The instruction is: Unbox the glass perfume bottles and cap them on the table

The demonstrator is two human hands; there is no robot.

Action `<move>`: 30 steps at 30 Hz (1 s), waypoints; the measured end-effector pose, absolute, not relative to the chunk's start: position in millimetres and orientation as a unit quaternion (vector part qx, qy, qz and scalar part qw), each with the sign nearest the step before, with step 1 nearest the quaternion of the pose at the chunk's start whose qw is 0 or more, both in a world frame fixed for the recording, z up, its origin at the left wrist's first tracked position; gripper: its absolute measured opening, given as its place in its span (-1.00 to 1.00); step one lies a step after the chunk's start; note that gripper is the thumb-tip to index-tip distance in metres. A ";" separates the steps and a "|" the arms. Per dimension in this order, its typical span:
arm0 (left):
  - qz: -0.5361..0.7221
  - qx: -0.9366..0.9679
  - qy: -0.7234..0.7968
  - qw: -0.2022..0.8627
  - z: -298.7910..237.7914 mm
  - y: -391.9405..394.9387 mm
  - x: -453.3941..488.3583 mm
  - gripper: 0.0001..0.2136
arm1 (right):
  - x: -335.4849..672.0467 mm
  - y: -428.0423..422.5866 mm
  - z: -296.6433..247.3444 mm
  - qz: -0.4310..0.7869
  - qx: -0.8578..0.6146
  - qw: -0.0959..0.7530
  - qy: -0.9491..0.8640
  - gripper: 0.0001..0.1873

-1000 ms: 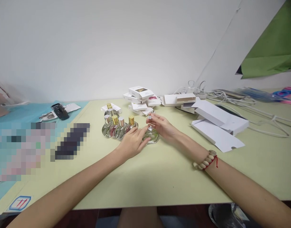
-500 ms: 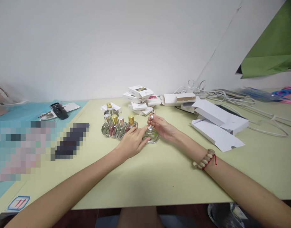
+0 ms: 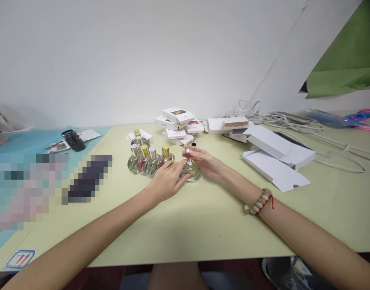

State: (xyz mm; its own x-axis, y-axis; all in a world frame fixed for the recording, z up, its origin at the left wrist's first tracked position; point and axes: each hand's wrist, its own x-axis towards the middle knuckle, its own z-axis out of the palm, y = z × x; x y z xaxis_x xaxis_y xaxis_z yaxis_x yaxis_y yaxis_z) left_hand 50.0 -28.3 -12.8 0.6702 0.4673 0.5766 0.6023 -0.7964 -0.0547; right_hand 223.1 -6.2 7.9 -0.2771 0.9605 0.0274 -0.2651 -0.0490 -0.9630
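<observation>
A round clear glass perfume bottle (image 3: 192, 173) stands on the pale green table (image 3: 203, 225), its spray nozzle bare. My left hand (image 3: 166, 180) grips the bottle's left side with the fingers curled around it. My right hand (image 3: 203, 159) sits just behind and above the bottle and pinches a small silver cap (image 3: 187, 150) at its fingertips, slightly left of the nozzle. A beaded bracelet with a red cord (image 3: 259, 204) is on my right wrist. Left of the bottle stands a cluster of several capped bottles (image 3: 148, 159) with gold and silver tops.
A pile of small white boxes (image 3: 178, 125) lies behind the bottles. Flat white cartons (image 3: 275, 155) and white cables (image 3: 308, 129) fill the right side. A black clip-like tool (image 3: 70, 139) rests on the blue mat (image 3: 30, 141) at left. A small dark cap (image 3: 193, 143) lies beyond my right hand.
My right hand has kept the silver cap above the bottle and shifted it slightly left. My left hand has stayed on the bottle. The view has drifted a little.
</observation>
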 end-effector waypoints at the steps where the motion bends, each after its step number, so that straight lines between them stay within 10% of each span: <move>1: -0.280 -0.906 -0.295 0.118 -13.0 -28.2 50.0 -0.62 | 223.4 -6.7 8.9 0.634 -0.350 0.483 -0.493 -0.73; 30: -0.261 -0.912 -0.298 0.106 -12.0 -28.3 49.9 -0.62 | 236.0 -5.4 21.2 0.601 -0.315 0.416 -0.606 -0.85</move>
